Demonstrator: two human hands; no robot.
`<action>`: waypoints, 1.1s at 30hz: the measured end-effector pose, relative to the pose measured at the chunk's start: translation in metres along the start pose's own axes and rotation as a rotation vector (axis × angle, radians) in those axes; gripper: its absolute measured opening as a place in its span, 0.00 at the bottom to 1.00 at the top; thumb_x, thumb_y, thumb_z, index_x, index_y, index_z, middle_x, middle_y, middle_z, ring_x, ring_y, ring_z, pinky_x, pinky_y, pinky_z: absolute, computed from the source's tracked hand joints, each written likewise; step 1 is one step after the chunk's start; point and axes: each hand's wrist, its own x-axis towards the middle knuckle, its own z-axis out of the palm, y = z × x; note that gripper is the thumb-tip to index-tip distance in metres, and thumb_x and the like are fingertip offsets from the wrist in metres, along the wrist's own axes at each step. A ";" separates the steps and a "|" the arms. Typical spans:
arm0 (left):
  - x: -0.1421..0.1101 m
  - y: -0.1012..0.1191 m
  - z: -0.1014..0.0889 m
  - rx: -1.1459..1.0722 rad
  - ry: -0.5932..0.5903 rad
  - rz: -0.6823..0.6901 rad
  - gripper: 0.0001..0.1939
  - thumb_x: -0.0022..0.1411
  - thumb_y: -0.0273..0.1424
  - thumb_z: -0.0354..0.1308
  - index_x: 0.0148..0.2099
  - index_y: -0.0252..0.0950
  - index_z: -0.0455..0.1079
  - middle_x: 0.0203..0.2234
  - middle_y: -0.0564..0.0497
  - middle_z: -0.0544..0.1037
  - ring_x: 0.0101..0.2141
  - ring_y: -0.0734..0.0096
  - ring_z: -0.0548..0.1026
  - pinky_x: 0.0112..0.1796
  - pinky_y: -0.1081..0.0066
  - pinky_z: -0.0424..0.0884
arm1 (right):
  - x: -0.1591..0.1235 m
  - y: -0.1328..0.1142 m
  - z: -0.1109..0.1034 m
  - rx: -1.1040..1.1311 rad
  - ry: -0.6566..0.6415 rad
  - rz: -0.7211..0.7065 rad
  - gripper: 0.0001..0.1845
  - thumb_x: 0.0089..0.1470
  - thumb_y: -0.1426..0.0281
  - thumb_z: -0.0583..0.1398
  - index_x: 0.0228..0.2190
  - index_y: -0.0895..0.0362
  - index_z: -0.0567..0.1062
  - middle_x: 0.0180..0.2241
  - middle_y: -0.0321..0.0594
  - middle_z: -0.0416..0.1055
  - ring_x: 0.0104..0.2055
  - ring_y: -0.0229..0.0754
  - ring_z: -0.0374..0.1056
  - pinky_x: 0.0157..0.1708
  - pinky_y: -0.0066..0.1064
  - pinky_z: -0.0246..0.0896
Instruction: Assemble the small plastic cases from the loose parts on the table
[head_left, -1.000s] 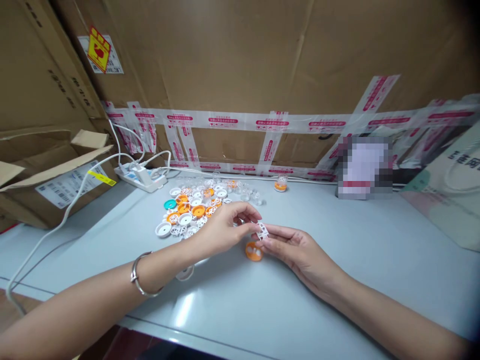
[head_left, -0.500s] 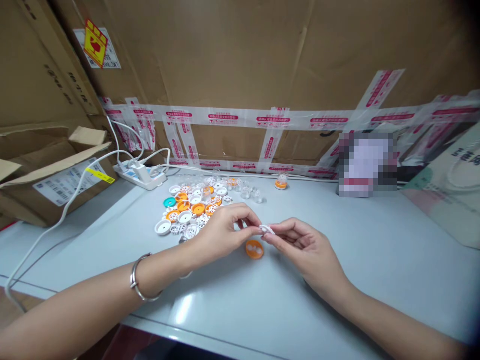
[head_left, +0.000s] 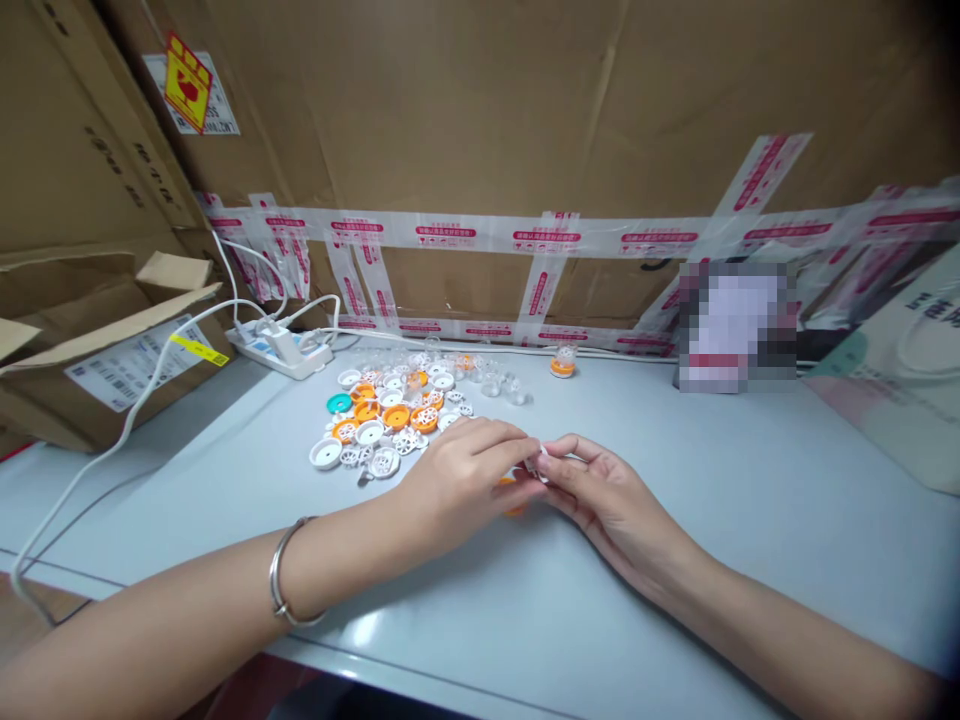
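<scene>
Between the fingertips of both hands is a small white plastic piece [head_left: 537, 462], partly covered by the fingers. My left hand [head_left: 476, 480] pinches it from the left, and my right hand [head_left: 600, 490] grips it from the right. Under the left fingers an orange round cap [head_left: 513, 511] lies on the table, mostly hidden. To the left of my left hand spreads a pile of small plastic parts: white round caps [head_left: 326, 454], orange caps [head_left: 397, 418], a teal ring [head_left: 339, 403], white spoked pieces [head_left: 405, 441] and clear domes [head_left: 514, 390].
An orange-based piece with a clear top [head_left: 562, 362] stands by the back wall of cardboard [head_left: 465, 120]. A power strip [head_left: 289, 352] with white cables and an open carton [head_left: 112, 350] are at the left. A blurred-out object [head_left: 731, 330] leans at the back right of the grey table [head_left: 712, 470].
My left hand has moved slightly right and its fingers now cover more of the white piece and the orange cap. My right hand has turned, thumb on top of the piece.
</scene>
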 end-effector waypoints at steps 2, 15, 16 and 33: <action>0.001 0.001 -0.001 0.001 -0.016 -0.014 0.08 0.57 0.29 0.60 0.39 0.30 0.71 0.32 0.45 0.78 0.33 0.67 0.76 0.35 0.68 0.73 | -0.001 -0.001 0.001 -0.017 -0.032 -0.006 0.10 0.45 0.66 0.66 0.27 0.57 0.72 0.27 0.36 0.77 0.33 0.37 0.73 0.41 0.30 0.66; 0.001 -0.002 -0.003 -0.142 -0.036 -0.073 0.12 0.55 0.33 0.61 0.40 0.31 0.72 0.33 0.45 0.78 0.33 0.69 0.75 0.36 0.69 0.72 | 0.000 -0.005 -0.004 0.097 -0.103 0.082 0.04 0.48 0.71 0.65 0.30 0.56 0.75 0.27 0.33 0.75 0.31 0.31 0.72 0.39 0.23 0.67; 0.001 -0.001 -0.003 -0.165 -0.044 -0.088 0.12 0.55 0.33 0.62 0.40 0.31 0.72 0.33 0.45 0.78 0.34 0.69 0.75 0.36 0.69 0.71 | 0.000 -0.005 -0.004 0.105 -0.099 0.086 0.06 0.47 0.72 0.65 0.30 0.56 0.75 0.26 0.32 0.75 0.30 0.31 0.71 0.38 0.22 0.67; 0.001 0.002 -0.008 -0.299 -0.093 -0.229 0.17 0.56 0.30 0.61 0.48 0.36 0.68 0.39 0.47 0.77 0.40 0.67 0.73 0.42 0.66 0.67 | 0.004 -0.001 -0.009 0.143 -0.060 0.063 0.10 0.45 0.72 0.66 0.33 0.55 0.74 0.28 0.33 0.76 0.32 0.32 0.72 0.40 0.24 0.67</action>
